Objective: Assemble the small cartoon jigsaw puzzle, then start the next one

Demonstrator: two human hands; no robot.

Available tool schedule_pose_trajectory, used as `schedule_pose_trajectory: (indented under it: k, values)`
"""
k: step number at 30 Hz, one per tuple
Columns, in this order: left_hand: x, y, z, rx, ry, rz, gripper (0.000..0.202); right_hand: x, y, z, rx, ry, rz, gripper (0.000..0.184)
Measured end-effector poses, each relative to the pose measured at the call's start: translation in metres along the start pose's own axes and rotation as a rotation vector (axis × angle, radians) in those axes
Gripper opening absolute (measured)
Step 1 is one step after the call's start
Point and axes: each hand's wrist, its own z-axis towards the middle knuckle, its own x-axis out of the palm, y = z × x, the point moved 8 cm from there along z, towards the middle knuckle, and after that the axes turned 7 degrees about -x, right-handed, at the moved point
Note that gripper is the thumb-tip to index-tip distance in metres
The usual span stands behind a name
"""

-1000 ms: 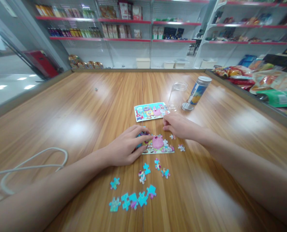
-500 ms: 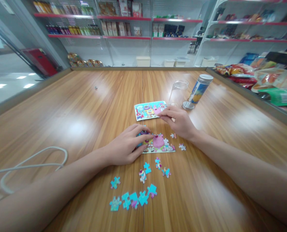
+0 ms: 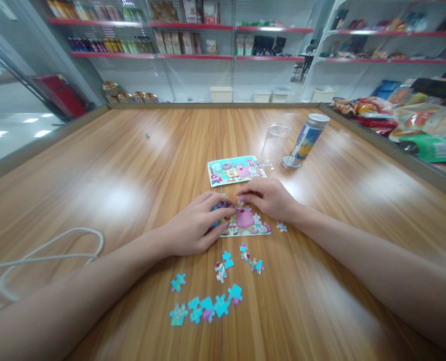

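A partly joined jigsaw puzzle [image 3: 245, 218] with a pink cartoon figure lies on the wooden table. My left hand [image 3: 197, 222] rests over its left side, fingers stretched out and covering part of the picture. At the puzzle's upper edge, my right hand [image 3: 268, 198] pinches a small puzzle piece [image 3: 240, 202] with eyes on it. Just behind is the picture card [image 3: 236, 170] showing the cartoon characters. One loose piece [image 3: 282, 226] lies right of the puzzle. Several mostly turquoise pieces [image 3: 221, 306] are scattered nearer to me.
Behind my right hand stand a clear plastic jar [image 3: 275, 145] and a blue can [image 3: 308, 138], with a round metal lid [image 3: 291, 162] beside them. A white cable [image 3: 57, 258] loops on the left. Snack packets [image 3: 414, 120] are heaped beyond the right edge. Stocked shelves [image 3: 193, 56] line the back.
My right hand has moved from the picture card down and left to the puzzle's upper edge, with a piece in its fingers. My left hand has stayed on the puzzle.
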Motion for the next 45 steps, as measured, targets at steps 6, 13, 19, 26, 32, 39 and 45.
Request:
schedule_pose_trajectory:
  k: [6,13,19,26,32,39,45]
  values:
    - [0.000,0.000,0.000,0.000,-0.005,-0.004,0.040,0.001,0.003,0.000,-0.014,0.032,-0.032,0.012]
    - [0.000,0.000,0.000,-0.004,0.013,0.009,0.039,0.003,0.005,0.001,-0.038,0.043,-0.069,0.009]
    - [0.003,0.002,-0.001,-0.008,0.020,0.022,0.040,0.007,0.002,0.002,-0.072,0.129,-0.109,0.004]
    - [0.004,0.003,0.000,-0.009,0.030,0.018,0.042,0.003,-0.003,0.005,-0.006,0.154,-0.133,0.006]
    - [0.003,0.002,-0.001,-0.005,0.035,0.014,0.043,-0.043,-0.014,-0.005,0.422,0.339,-0.445,0.017]
    - [0.002,0.003,-0.001,-0.009,0.031,0.006,0.043,-0.030,0.000,-0.044,0.475,0.824,-0.508,0.033]
    - [0.001,0.002,-0.001,0.002,0.023,-0.001,0.042,-0.018,-0.004,-0.041,0.425,0.878,-0.455,0.016]
